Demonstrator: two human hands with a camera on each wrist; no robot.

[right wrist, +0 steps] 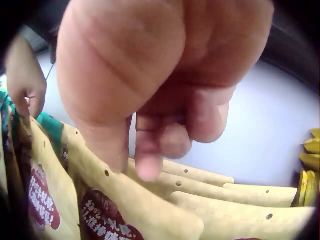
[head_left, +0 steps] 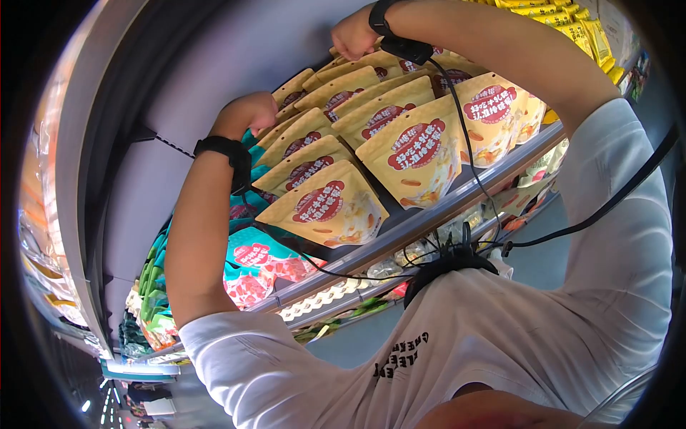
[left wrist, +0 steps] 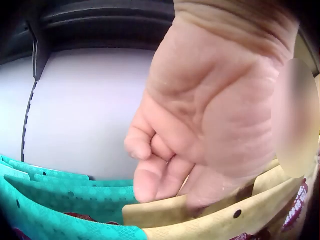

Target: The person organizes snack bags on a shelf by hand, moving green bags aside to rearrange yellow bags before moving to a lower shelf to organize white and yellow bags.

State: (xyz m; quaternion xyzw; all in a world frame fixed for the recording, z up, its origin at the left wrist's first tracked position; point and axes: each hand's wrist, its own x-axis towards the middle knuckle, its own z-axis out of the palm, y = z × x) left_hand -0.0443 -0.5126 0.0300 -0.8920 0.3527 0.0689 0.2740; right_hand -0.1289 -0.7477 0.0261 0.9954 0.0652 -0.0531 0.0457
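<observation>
Rows of pale yellow snack pouches (head_left: 418, 146) with dark red labels stand on a shelf. At the back left of these rows, my left hand (head_left: 250, 114) has its thumb and curled fingers at the top edge of a yellow pouch (left wrist: 155, 212), pinching it. Teal pouches (left wrist: 65, 197) stand just to the left of that hand. Farther right, my right hand (head_left: 355, 36) reaches over the back rows. Its thumb and index finger pinch the top edge of another yellow pouch (right wrist: 152, 205), the other fingers curled in. Lower parts of both pouches are hidden by neighbours.
The shelf's front rail (head_left: 429, 214) runs below the pouches, with another shelf of goods under it. A pale back panel (left wrist: 95, 110) rises behind. Yellow packets (head_left: 582, 36) stand at the far right. Black cables (head_left: 468, 136) hang from the wrists across the pouches.
</observation>
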